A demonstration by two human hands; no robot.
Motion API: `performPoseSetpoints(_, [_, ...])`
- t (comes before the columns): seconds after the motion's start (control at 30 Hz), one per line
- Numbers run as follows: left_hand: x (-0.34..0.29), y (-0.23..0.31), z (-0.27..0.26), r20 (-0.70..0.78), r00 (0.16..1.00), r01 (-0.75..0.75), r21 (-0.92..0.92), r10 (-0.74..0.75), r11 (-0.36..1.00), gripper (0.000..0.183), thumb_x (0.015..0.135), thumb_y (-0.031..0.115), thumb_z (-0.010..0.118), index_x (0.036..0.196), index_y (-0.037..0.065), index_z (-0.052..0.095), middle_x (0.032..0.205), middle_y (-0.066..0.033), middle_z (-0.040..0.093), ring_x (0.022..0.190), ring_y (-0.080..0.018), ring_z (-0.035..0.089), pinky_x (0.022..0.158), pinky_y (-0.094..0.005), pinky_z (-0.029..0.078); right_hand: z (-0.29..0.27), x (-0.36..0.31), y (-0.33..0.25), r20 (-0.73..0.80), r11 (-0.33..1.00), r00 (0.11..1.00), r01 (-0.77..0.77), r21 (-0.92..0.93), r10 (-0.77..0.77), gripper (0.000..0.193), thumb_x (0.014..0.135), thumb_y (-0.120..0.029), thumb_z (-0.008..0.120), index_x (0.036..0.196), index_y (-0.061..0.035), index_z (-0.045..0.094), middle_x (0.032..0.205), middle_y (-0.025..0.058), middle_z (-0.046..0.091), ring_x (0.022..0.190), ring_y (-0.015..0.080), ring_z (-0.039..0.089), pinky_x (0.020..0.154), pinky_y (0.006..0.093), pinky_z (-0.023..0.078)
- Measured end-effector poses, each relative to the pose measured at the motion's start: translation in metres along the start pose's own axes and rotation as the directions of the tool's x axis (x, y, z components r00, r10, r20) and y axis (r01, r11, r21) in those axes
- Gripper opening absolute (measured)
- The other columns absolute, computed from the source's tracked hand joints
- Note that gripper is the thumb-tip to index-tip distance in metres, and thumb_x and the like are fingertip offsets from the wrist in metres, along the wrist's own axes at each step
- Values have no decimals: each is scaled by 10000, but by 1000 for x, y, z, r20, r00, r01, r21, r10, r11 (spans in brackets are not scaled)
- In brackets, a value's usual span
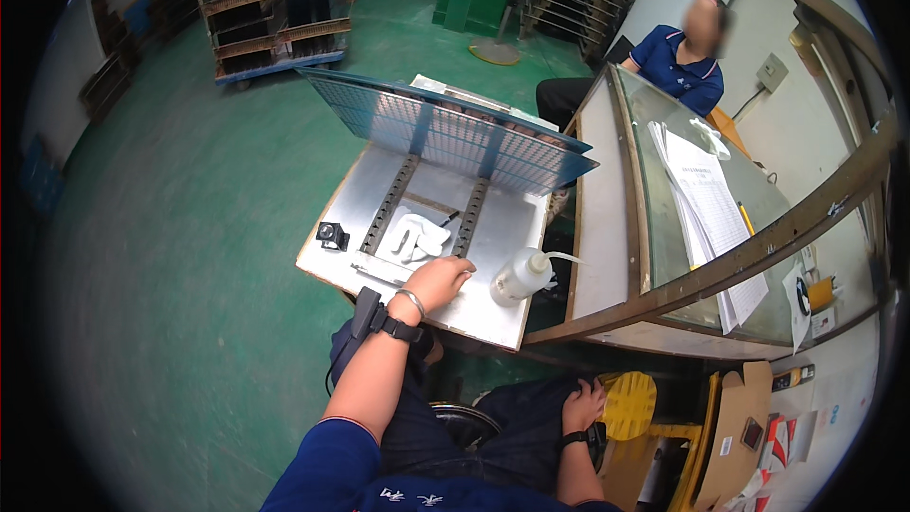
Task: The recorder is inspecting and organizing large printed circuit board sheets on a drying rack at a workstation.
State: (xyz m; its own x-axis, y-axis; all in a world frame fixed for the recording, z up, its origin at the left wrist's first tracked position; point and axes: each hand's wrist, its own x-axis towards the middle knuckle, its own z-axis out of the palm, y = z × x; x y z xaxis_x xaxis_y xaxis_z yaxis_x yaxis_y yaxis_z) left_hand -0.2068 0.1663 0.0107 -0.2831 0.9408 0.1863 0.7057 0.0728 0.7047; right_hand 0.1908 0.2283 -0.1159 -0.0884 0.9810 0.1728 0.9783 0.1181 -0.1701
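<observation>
My left hand (441, 284) is over the near edge of the metal-topped table (502, 228), back up, fingers bent together; whatever they may hold is hidden. Just beyond it lie white gloves or a bunched white cloth (420, 235), with a black pen-like thing (449, 218) beside them. A white squeeze bottle (520, 277) with a bent spout stands to the hand's right. Two blue perforated panels (455, 137) lean upright at the table's far side, above two notched rails (470, 218). My right hand (583, 405) rests on my thigh, fingers spread, beside a yellow stool seat (629, 405).
A small black loupe-like block (332, 236) sits at the table's left. On the right, a glass-topped desk (654, 218) bears papers (701, 199); a person in a blue shirt (678, 66) sits behind it. A loaded trolley (275, 24) stands far left. Low right is a cardboard box (735, 446).
</observation>
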Motion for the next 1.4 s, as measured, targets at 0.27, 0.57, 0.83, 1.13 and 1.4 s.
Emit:
performPoseSetpoints(0.27, [0, 0, 3, 6, 1000, -8, 13, 8, 1000, 181, 837, 131, 523, 964, 40, 616, 889, -156, 626, 841, -330, 590, 746, -390, 466, -3, -1, -1, -11, 1000, 1000, 4, 1, -3, 299, 729, -88, 535, 999, -160, 642, 1248, 70, 465, 1177, 300, 378, 967, 451, 295])
performPoseSetpoints(0.57, [1, 3, 3, 19, 1000, 4, 17, -4, 1000, 183, 839, 130, 517, 965, 38, 613, 894, -167, 624, 845, -338, 588, 746, -396, 465, -3, -1, -3, 1, 1000, 1000, -6, 6, 6, 292, 737, -94, 533, 999, -162, 641, 1247, 71, 467, 1175, 302, 383, 966, 459, 300])
performPoseSetpoints(0.83, [11, -4, 1, 43, 998, 39, 29, -40, 999, 193, 845, 151, 501, 968, 51, 610, 924, -161, 620, 872, -339, 579, 761, -413, 462, 2, 4, -2, -32, 1000, 999, 22, 6, -22, 307, 731, -94, 539, 1013, -181, 623, 1259, 71, 463, 1185, 298, 378, 965, 461, 297])
performPoseSetpoints(1.13, [2, 2, 6, 35, 999, 35, 15, -36, 999, 195, 849, 161, 503, 977, 64, 613, 932, -151, 620, 877, -325, 582, 769, -409, 462, -7, -2, 1, 13, 999, 1000, 25, 27, -25, 321, 738, -88, 531, 1046, -135, 611, 1249, 79, 467, 1194, 297, 367, 981, 453, 276])
performPoseSetpoints(1.4, [4, 2, 1, -9, 1000, 20, -14, -20, 1000, 185, 840, 126, 518, 975, 40, 610, 903, -156, 620, 860, -329, 583, 760, -385, 461, -88, -3, -82, 207, 625, 813, 229, 746, -545, 262, 831, -31, 509, 1084, -46, 573, 918, 145, 625, 820, 288, 614, 725, 328, 488])
